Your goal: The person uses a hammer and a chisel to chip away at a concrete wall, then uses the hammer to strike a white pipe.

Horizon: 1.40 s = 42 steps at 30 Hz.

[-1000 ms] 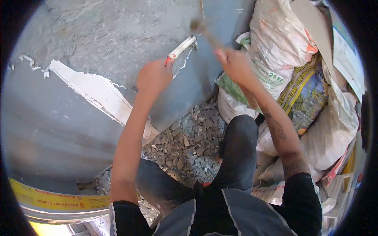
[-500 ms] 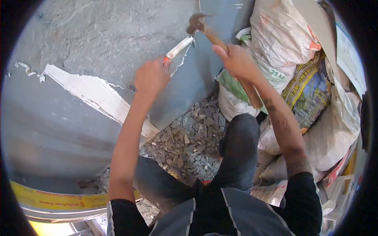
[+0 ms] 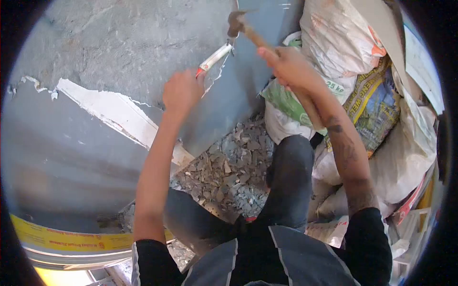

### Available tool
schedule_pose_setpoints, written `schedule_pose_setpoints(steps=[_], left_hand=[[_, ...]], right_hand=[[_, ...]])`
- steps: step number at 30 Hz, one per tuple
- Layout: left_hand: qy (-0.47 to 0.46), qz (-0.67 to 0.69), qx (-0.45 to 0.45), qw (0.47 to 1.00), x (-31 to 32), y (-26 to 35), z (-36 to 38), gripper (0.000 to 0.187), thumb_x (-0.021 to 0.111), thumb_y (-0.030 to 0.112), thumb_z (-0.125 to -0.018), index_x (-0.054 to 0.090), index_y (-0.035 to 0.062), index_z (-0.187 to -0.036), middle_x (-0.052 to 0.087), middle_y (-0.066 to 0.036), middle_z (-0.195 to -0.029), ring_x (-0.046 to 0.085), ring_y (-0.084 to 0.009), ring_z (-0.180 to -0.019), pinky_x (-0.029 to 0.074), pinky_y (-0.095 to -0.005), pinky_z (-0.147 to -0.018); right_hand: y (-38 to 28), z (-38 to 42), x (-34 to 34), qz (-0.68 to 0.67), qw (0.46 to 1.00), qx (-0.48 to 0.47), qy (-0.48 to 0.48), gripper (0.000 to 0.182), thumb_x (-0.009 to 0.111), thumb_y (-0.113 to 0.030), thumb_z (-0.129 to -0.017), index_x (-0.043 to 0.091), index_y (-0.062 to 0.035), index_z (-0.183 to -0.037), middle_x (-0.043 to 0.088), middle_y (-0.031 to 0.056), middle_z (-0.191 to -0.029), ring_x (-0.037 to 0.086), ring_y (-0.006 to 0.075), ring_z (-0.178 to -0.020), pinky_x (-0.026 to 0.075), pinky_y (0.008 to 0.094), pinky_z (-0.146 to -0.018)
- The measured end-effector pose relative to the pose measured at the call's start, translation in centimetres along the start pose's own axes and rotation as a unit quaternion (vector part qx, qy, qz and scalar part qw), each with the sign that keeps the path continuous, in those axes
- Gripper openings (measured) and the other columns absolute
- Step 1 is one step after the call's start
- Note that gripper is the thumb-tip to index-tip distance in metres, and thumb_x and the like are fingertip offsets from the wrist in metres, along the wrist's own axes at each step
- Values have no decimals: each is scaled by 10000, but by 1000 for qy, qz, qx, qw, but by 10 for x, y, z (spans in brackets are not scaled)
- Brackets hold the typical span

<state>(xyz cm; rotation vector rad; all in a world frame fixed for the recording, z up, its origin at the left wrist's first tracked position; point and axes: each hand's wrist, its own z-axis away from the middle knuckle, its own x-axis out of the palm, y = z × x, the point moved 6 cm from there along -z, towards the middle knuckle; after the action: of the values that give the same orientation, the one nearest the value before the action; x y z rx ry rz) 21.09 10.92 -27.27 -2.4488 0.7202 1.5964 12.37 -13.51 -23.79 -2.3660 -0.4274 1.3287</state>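
My left hand (image 3: 182, 93) is closed around a white rod-like tool with a red end (image 3: 213, 60), tilted up and right along the broken edge of the wall coating. My right hand (image 3: 293, 66) grips the wooden handle of a hammer (image 3: 236, 24), whose slightly blurred head is close above the tool's upper end. Behind both hands the wall (image 3: 119, 43) shows rough bare grey at upper left and smooth blue-grey coating at right. A whitish strip (image 3: 109, 107) runs diagonally across it, left of my left forearm.
Broken grey chips (image 3: 234, 162) cover the floor between my knees. Stuffed white sacks (image 3: 338, 38) and a yellow-and-blue bag (image 3: 377, 105) crowd the right side, close to my right arm. A yellow printed band (image 3: 62, 236) crosses the lower left.
The hammer head has shifted slightly, staying by the tool's upper end, and my right hand has moved a little to the right. My left hand keeps its grip in nearly the same place.
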Motion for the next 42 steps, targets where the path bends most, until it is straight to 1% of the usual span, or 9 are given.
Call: schedule_pose_setpoints(steps=[2, 7, 8, 11, 13, 21, 25, 34, 42], left_hand=[[-23, -2, -23, 999, 8, -5, 3, 368, 561, 397, -956, 714, 64, -924, 688, -196, -780, 679, -389, -715, 533, -498, -647], [15, 8, 8, 1000, 8, -5, 2, 362, 578, 391, -947, 719, 61, -897, 683, -201, -760, 677, -392, -708, 533, -495, -645], [13, 15, 12, 1000, 7, -4, 2, 364, 581, 392, -946, 719, 59, -893, 681, -204, -756, 677, -393, -707, 533, -493, -644], [12, 10, 17, 1000, 8, -8, 1, 422, 536, 469, -957, 719, 90, -970, 676, -198, -741, 669, -405, -686, 529, -501, -624], [0, -20, 13, 1000, 5, -7, 0, 414, 539, 468, -955, 719, 95, -979, 679, -190, -752, 672, -401, -702, 531, -497, -631], [-9, 45, 28, 999, 15, -11, 25, 330, 584, 399, -936, 732, 105, -906, 693, -170, -785, 678, -388, -748, 522, -504, -656], [-152, -23, 113, 982, 43, -10, 68, 322, 566, 388, -949, 711, 100, -939, 682, -180, -784, 665, -407, -739, 511, -516, -659], [-42, 34, 13, 998, -22, -4, 51, 322, 519, 353, -984, 675, 71, -1005, 685, -216, -839, 662, -429, -763, 517, -529, -702], [-29, 143, -16, 989, 10, -19, 26, 375, 491, 388, -990, 689, 72, -1025, 688, -212, -858, 666, -410, -808, 513, -515, -740]], right_hand=[[-18, 12, -29, -100, 986, 103, -80, 532, 497, -545, -977, 637, -44, -867, 560, 25, -606, 528, 111, -450, 403, 278, -411], [-29, -1, -62, -263, 935, -3, 239, 559, 474, -568, -973, 590, -44, -818, 549, 36, -578, 528, 138, -433, 422, 295, -414], [-31, 0, -52, -70, 949, -78, 296, 528, 486, -493, -965, 645, -16, -804, 644, 152, -647, 627, 320, -520, 515, 458, -570], [-10, 5, -3, 57, 955, -170, 235, 583, 503, -518, -959, 632, 30, -806, 608, 174, -588, 624, 363, -523, 520, 486, -608], [2, 9, 18, -49, 985, 99, -132, 636, 528, -557, -948, 614, 49, -774, 575, 148, -532, 611, 307, -483, 511, 438, -541], [-31, 21, -33, -250, 965, 69, 19, 643, 515, -627, -942, 573, -17, -745, 483, 16, -500, 510, 117, -412, 410, 276, -411], [-31, 42, -29, -337, 936, 88, 54, 603, 481, -601, -972, 580, -38, -781, 500, 4, -532, 475, 101, -400, 386, 269, -405], [-8, 81, 34, -32, 994, 83, -61, 648, 461, -574, -985, 639, 22, -804, 588, 105, -604, 623, 231, -597, 470, 403, -577], [-19, 62, -7, -203, 971, 128, -13, 632, 468, -573, -981, 624, 20, -829, 574, 106, -579, 607, 247, -575, 465, 417, -571]])
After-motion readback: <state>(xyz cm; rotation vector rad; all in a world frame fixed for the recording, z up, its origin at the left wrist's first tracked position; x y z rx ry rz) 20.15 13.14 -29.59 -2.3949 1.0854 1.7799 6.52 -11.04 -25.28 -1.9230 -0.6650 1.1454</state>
